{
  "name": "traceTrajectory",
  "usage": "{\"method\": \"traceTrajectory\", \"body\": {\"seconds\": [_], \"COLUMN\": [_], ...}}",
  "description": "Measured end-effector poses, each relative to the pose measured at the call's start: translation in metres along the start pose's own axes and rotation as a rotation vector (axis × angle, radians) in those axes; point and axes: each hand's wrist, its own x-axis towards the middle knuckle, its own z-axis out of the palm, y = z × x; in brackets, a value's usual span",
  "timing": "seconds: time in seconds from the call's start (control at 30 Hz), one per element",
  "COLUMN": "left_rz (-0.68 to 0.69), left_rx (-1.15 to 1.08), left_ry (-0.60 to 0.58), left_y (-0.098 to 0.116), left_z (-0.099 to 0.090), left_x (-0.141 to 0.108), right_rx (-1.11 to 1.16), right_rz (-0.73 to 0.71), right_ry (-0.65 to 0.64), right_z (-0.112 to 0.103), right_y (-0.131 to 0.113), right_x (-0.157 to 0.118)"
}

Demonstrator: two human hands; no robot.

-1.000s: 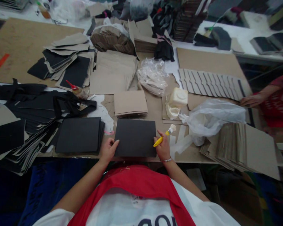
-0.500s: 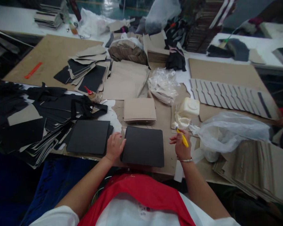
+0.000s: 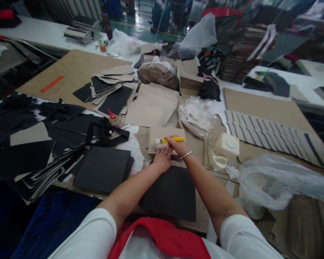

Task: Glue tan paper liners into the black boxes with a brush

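My right hand is closed around a yellow-handled brush, its pale bristles pointing left over a stack of tan cardboard pieces. Fingers spread, my left hand rests at the front edge of that stack, just below the brush. Under my forearms lies a black board stack, partly covered. Left of it sits another pile of black boards. A cut-open whitish plastic container with pale residue on it stands to the right of the cardboard.
Black pieces spread over the left side. A red-tipped bottle stands behind them. Clear plastic bags cover part of the right side, near grey strips laid in a row. Large tan sheets lie farther back.
My right hand has brought the brush from beside the container leftward over the tan stack. My left hand has moved from between the black boards to the stack's front edge. The view has shifted.
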Motion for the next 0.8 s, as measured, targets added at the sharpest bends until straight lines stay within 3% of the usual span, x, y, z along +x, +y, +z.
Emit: {"method": "traceTrajectory", "body": {"seconds": [0.1,0.17,0.37,0.5,0.67,0.8], "left_rz": [0.01,-0.003,-0.002,0.002,0.007,0.013], "left_rx": [0.012,0.016,0.024,0.032,0.066,0.108], "left_ry": [-0.02,-0.031,0.007,-0.01,0.022,0.044], "left_y": [-0.002,-0.001,0.0,0.001,0.004,0.006], "left_z": [0.003,0.005,0.009,0.003,-0.008,-0.012], "left_x": [0.0,0.0,0.004,0.003,0.006,0.014], "right_rx": [0.026,0.033,0.117,0.108,0.069,-0.012], "right_rz": [0.095,0.132,0.167,0.196,0.257,0.24], "right_ry": [-0.163,-0.186,0.09,0.228,0.376,0.418], "right_z": [0.01,0.015,0.013,-0.017,-0.07,-0.085], "right_y": [0.008,0.011,0.015,0.03,0.045,0.053], "right_x": [0.017,0.031,0.075,0.078,0.055,0.028]}}
